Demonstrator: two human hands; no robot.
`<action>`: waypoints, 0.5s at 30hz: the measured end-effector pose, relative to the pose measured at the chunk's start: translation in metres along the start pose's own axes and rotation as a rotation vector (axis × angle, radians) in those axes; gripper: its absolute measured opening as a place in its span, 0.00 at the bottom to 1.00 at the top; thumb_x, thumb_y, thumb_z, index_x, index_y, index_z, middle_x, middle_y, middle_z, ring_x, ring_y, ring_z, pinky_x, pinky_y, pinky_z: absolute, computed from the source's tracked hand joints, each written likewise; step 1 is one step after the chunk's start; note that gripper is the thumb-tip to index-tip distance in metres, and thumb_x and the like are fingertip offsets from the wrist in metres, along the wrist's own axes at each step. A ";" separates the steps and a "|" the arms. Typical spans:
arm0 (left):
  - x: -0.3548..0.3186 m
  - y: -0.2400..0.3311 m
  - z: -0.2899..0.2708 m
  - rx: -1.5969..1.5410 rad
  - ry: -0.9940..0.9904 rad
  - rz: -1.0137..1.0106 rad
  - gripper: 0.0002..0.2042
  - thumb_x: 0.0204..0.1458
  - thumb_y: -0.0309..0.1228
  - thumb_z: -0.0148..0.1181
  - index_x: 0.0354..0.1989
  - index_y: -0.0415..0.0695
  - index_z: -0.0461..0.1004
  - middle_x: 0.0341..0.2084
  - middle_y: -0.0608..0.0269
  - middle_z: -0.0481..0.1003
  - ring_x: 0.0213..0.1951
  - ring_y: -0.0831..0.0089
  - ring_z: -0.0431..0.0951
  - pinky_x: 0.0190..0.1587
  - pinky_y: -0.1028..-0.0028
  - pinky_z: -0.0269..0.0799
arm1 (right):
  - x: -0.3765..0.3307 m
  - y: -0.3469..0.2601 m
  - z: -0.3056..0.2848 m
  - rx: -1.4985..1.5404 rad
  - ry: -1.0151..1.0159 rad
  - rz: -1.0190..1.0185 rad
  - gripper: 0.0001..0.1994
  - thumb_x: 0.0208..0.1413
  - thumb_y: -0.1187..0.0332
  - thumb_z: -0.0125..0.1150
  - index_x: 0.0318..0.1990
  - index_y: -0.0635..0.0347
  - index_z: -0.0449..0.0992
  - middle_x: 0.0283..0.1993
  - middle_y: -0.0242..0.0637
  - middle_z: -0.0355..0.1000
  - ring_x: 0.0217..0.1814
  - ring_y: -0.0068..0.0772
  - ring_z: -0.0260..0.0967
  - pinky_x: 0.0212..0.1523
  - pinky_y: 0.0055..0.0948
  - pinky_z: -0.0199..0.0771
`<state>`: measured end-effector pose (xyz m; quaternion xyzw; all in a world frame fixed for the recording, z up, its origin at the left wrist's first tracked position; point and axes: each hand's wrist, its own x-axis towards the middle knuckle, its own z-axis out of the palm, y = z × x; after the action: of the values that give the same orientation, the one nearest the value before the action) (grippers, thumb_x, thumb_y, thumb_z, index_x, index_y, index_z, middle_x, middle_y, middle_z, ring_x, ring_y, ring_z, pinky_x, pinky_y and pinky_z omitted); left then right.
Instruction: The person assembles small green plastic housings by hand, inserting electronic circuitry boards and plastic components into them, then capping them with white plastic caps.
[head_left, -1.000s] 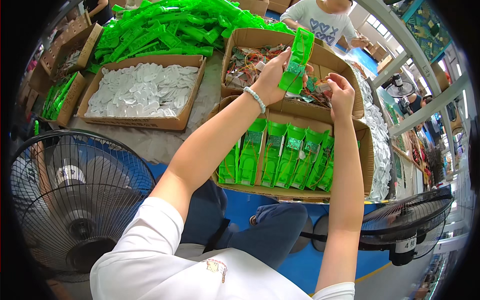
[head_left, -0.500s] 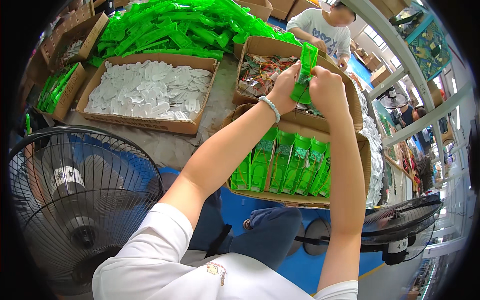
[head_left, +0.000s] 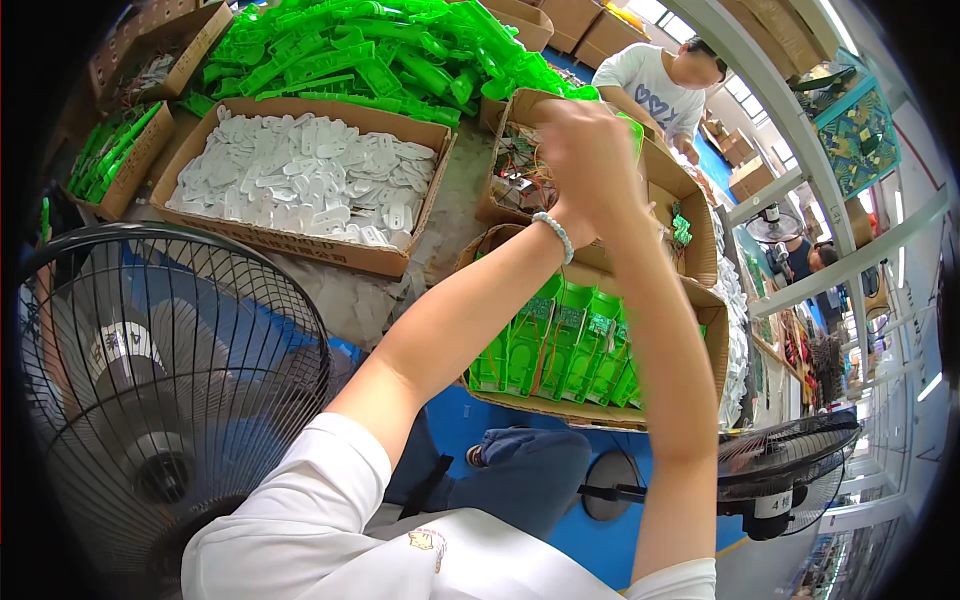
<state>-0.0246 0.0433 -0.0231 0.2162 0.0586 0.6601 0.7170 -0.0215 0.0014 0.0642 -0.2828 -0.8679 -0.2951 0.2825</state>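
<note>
My left hand (head_left: 572,150), with a bead bracelet on its wrist, and my right hand (head_left: 618,185) are pressed together above the cardboard boxes, blurred. Between them they grip a green plastic part (head_left: 634,127); only a sliver of it shows at the right of the fingers. Below my hands stands a cardboard box (head_left: 600,415) with several green parts (head_left: 555,345) set upright in a row. Behind my hands is another cardboard box (head_left: 510,110) holding small wired pieces (head_left: 520,175).
A wide box of white plastic pieces (head_left: 300,180) lies to the left, with a heap of green plastic mouldings (head_left: 370,50) behind it. A large fan (head_left: 150,400) stands at my lower left, a smaller fan (head_left: 790,470) at lower right. Another person (head_left: 660,80) works at the far side.
My hands have closed together around the green part, which stood tall in my left hand a second ago. Now it is almost hidden. The view has shifted slightly.
</note>
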 end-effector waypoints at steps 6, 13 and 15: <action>-0.007 0.003 0.006 0.025 -0.009 -0.014 0.18 0.66 0.42 0.36 0.45 0.44 0.70 0.33 0.56 0.77 0.25 0.66 0.77 0.29 0.66 0.75 | 0.010 -0.108 0.055 0.662 -0.168 -0.220 0.21 0.52 0.60 0.63 0.52 0.58 0.74 0.54 0.51 0.68 0.55 0.52 0.67 0.58 0.50 0.64; -0.010 0.009 0.005 0.035 -0.094 -0.009 0.18 0.66 0.42 0.36 0.47 0.43 0.70 0.34 0.56 0.76 0.25 0.66 0.77 0.30 0.66 0.76 | 0.008 -0.116 0.063 0.360 -0.635 -0.238 0.16 0.44 0.68 0.56 0.43 0.48 0.78 0.56 0.37 0.70 0.57 0.34 0.67 0.57 0.49 0.58; -0.010 0.007 0.007 0.022 -0.096 -0.022 0.18 0.66 0.42 0.36 0.47 0.43 0.70 0.34 0.56 0.76 0.26 0.66 0.77 0.30 0.66 0.76 | -0.001 -0.115 0.079 0.401 -0.291 -0.339 0.14 0.44 0.68 0.57 0.41 0.48 0.80 0.56 0.35 0.71 0.56 0.34 0.68 0.57 0.48 0.59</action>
<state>-0.0302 0.0320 -0.0163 0.2550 0.0337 0.6404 0.7237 -0.1218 -0.0224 -0.0301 -0.1118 -0.9750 -0.1171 0.1520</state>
